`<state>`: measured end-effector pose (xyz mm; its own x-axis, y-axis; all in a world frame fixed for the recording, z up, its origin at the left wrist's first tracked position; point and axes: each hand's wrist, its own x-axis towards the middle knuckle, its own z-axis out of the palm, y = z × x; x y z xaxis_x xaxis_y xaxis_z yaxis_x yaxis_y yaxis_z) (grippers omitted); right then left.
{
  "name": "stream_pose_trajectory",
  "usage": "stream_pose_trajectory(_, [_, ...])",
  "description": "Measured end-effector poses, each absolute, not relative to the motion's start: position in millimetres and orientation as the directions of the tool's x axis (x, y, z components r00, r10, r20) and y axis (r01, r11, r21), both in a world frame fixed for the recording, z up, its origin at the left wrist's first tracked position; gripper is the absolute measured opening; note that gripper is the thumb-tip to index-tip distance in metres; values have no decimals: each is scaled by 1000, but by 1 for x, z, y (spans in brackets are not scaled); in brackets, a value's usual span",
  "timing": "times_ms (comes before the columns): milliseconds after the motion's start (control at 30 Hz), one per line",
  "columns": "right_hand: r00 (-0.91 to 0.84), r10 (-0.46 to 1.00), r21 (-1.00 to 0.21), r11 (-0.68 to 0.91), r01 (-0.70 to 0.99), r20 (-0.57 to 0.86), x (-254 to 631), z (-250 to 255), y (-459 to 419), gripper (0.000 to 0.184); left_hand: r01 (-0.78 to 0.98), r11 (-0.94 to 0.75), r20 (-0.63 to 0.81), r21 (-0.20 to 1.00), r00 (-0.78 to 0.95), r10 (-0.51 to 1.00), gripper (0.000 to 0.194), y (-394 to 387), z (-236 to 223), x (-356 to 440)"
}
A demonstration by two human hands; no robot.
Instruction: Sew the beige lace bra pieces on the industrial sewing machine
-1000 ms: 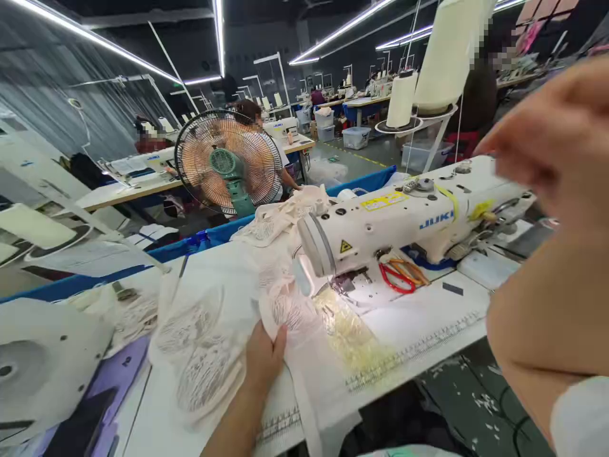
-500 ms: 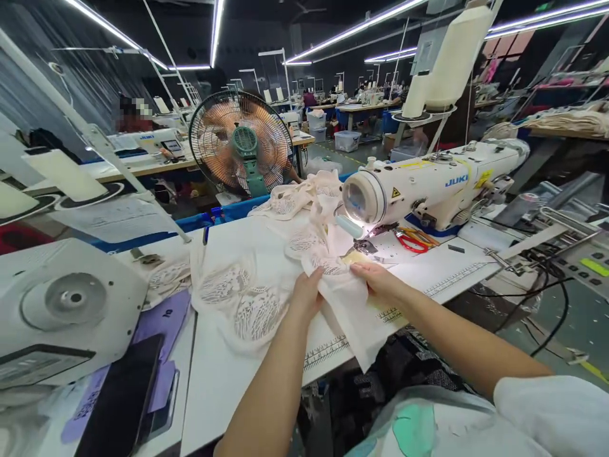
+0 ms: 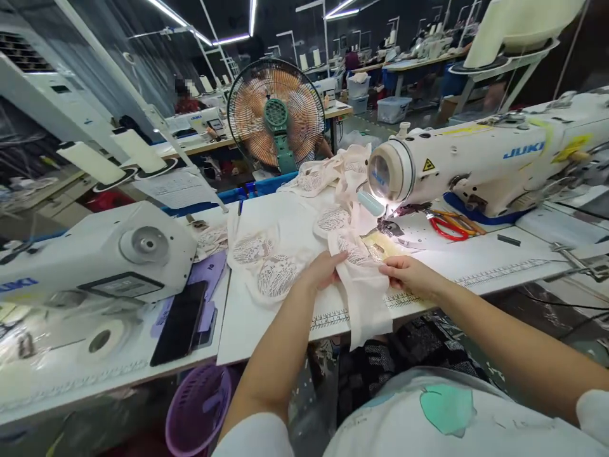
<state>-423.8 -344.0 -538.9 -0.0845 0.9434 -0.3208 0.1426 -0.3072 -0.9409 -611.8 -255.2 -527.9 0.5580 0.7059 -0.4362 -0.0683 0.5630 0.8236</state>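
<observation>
Fingers of the left hand (image 3: 327, 270) and right hand (image 3: 410, 275) pinch a lace garment (image 3: 364, 287) near the sewing machine (image 3: 451, 165). Red scissors (image 3: 453, 237) lie beside it.

Pale garment (image 3: 368, 301), soft matt cloth with rough openwork lace; sewing machine (image 3: 442, 155) at right, smooth painted casing with a slight gloss; tabletop (image 3: 295, 222), smooth, laminate-like; phone (image 3: 181, 324) at left, smooth dark face; basket (image 3: 188, 419), near left, perforated plastic; fan (image 3: 276, 114), far, metal-wire guard; thread cones (image 3: 143, 151), far left, matt

The cloth (image 3: 368, 298) is pale pink with lacy patterning; the scissors (image 3: 450, 238) show red, the basket (image 3: 190, 416) is purple.
</observation>
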Motion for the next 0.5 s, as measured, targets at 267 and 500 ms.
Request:
stream_pose_trajectory(267, [-154, 940, -951, -292, 97, -304, -406, -544, -341, 45, -23, 553, -474, 833, 488, 733, 18, -271, -512, -606])
stream_pose_trajectory(500, [-280, 952, -958, -43, 285, -126, -388, -536, -381, 39, -13, 699, -594, 715, 516, 617, 45, -317, -506, -611])
